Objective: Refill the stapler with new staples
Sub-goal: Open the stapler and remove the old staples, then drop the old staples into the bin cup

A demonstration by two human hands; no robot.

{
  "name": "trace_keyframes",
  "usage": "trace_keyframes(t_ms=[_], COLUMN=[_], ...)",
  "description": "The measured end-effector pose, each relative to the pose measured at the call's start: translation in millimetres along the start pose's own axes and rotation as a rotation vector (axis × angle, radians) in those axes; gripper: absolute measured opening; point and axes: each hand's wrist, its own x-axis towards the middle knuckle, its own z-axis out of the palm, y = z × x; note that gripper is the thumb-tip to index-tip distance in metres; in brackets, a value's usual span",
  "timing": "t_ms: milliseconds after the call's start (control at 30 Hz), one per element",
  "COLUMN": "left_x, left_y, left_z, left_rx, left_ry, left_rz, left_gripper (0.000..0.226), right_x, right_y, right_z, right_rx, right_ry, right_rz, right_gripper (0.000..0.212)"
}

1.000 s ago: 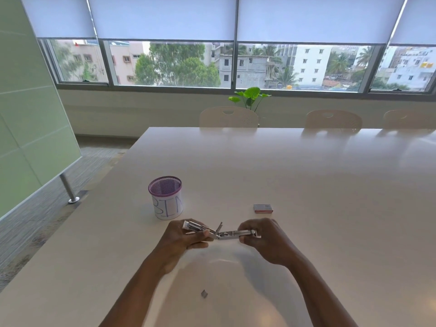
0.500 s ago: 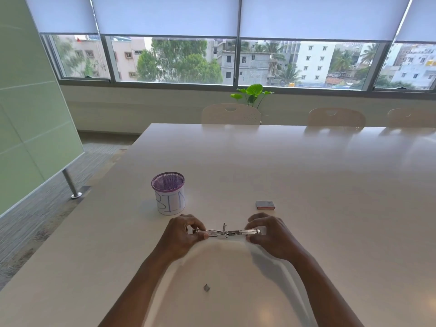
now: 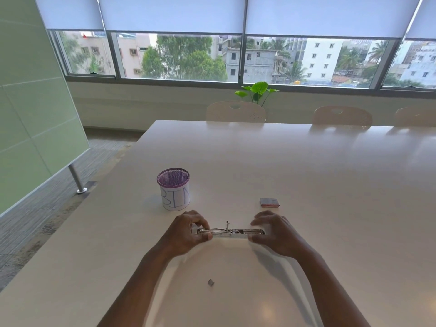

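Observation:
A silver metal stapler (image 3: 230,232) lies opened out flat on the white table (image 3: 306,173), with a small part standing up at its middle. My left hand (image 3: 188,232) pinches its left end between thumb and fingers. My right hand (image 3: 273,232) holds its right end. A small staple box (image 3: 269,202) rests on the table just beyond my right hand. A short loose strip of staples (image 3: 211,282) lies on the table nearer to me, between my forearms.
A purple mesh cup (image 3: 173,188) wrapped in paper marked BIN stands left of the stapler, beyond my left hand. Chairs (image 3: 236,111) line the table's far edge, with a green plant (image 3: 257,90) behind. The table's left edge drops to carpeted floor.
The stapler was angled and partly folded between my hands; it now lies spread flat and level on the table. Both hands have kept hold of its ends.

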Motion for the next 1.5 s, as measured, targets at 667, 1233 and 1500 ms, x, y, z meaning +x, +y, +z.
trace_keyframes(t_ms=[667, 1233, 1500], left_x=[-9.3, -8.4, -9.0], left_y=[-25.0, -21.9, -19.3], left_z=[-8.6, -7.9, -9.5], left_rx=[0.297, 0.285, 0.312], left_ry=[0.14, 0.15, 0.15], left_rz=[-0.117, -0.125, -0.122], left_gripper=[0.034, 0.035, 0.035], right_x=[-31.4, 49.3, 138.8], right_y=[-95.2, -118.3, -169.1], right_z=[44.7, 32.6, 42.0], right_rx=[-0.02, 0.318, 0.194], right_ry=[-0.458, 0.064, 0.229], right_rz=[-0.416, -0.26, -0.277], right_gripper=[0.017, 0.009, 0.002])
